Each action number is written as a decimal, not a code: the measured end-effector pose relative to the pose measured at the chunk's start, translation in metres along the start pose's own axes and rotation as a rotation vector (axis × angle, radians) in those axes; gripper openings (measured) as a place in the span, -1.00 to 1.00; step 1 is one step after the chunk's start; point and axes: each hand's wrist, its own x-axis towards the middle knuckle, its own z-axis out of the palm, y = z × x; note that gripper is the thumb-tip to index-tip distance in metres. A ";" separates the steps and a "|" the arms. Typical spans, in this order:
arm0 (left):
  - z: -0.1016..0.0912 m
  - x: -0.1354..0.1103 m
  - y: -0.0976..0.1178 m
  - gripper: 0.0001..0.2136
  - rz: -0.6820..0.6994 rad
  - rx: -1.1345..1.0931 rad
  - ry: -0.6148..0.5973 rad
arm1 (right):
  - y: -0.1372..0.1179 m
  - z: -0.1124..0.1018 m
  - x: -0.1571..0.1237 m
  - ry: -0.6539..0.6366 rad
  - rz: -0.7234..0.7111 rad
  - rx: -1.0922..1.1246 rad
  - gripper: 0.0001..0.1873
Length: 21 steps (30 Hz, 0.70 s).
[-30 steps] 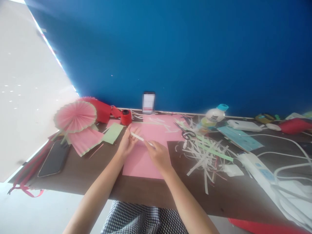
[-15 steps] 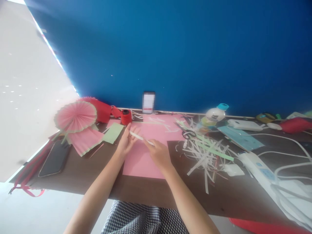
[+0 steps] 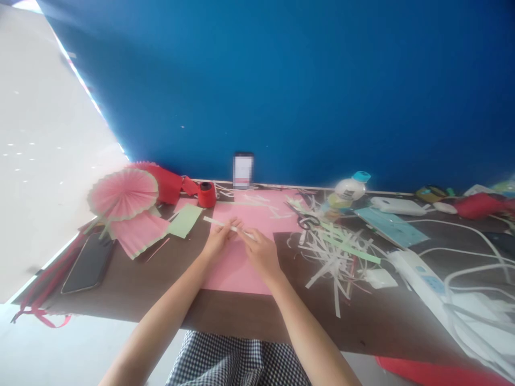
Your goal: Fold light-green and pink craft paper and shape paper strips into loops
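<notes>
A narrow white paper strip [image 3: 213, 221] runs between my two hands above a pink paper sheet [image 3: 237, 271]. My left hand [image 3: 219, 238] is closed on the strip near its middle, and the strip's far left end sticks out past the fingers. My right hand [image 3: 261, 251] pinches the strip toward its right end, thumb and index finger along it. The two hands almost touch each other. A second pink sheet [image 3: 289, 221] with several loose white strips on it lies behind them. To the left of my left hand lies a light green paper piece [image 3: 185, 220].
A pink paper rosette [image 3: 124, 195], a red thread spool [image 3: 206, 194] and a phone [image 3: 87, 262] lie on the left. To the right are a heap of paper strips [image 3: 333, 257], scissors [image 3: 308, 222], a glue bottle [image 3: 350, 189] and a power strip [image 3: 418, 276] with cables.
My left hand has slid right along the strip, closer to my right hand, and its fingers have closed up. More of the strip's left end now sticks out.
</notes>
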 end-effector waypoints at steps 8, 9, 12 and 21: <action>-0.014 0.006 0.007 -0.73 0.106 0.095 0.079 | 0.004 -0.009 0.004 -0.010 0.001 0.151 -0.68; -0.015 0.006 0.008 -0.72 0.112 0.114 0.084 | 0.006 -0.010 0.004 -0.008 -0.023 0.122 -0.67; -0.015 0.006 0.009 -0.71 0.119 0.142 0.098 | 0.009 -0.013 0.005 0.005 -0.064 0.020 -0.68; -0.009 0.002 0.016 -0.74 0.096 0.090 0.081 | 0.013 -0.011 0.005 0.011 -0.096 -0.067 -0.69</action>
